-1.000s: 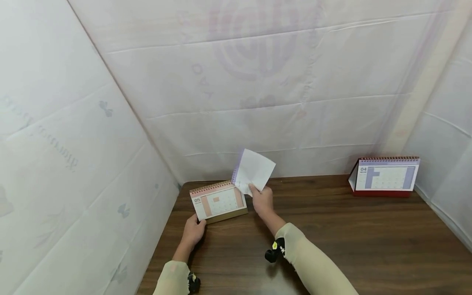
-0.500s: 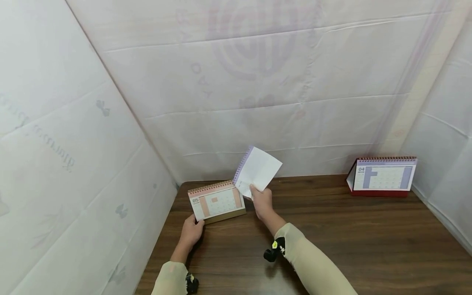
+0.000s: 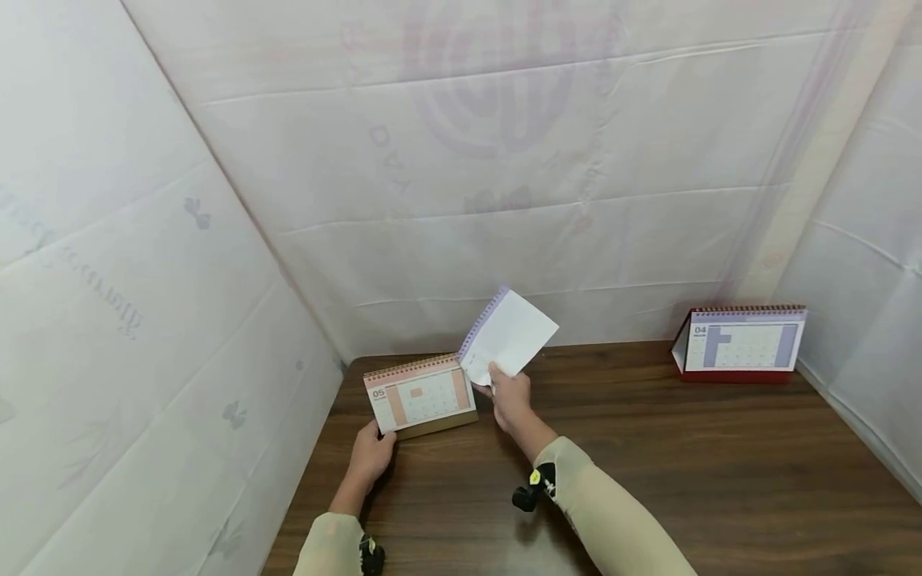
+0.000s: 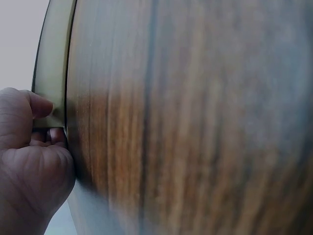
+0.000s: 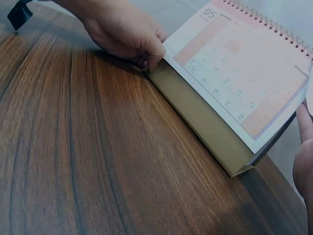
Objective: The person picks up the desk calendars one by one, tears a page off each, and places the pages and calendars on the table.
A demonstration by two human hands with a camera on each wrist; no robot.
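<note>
A desk calendar (image 3: 421, 396) showing a pink 05 page stands at the table's left back, with a gold-brown base. My left hand (image 3: 371, 454) pinches the base at its lower left corner; the left wrist view shows the thumb on the base (image 4: 51, 68). My right hand (image 3: 511, 398) pinches a calendar page (image 3: 515, 328) with its white side showing. Small holes line its purple edge, which slants up and away from the coil. The page's lower end overlaps or touches the calendar's upper right corner; I cannot tell which.
Another desk calendar (image 3: 742, 342), red-based with a purple 04 page, stands at the right back of the wooden table (image 3: 648, 448). White printed sheeting (image 3: 432, 176) rises behind and at both sides.
The page in my right hand has tilted and swung to the right, its purple edge pulling away from the coil. My left hand keeps its hold. The head view has shifted slightly.
</note>
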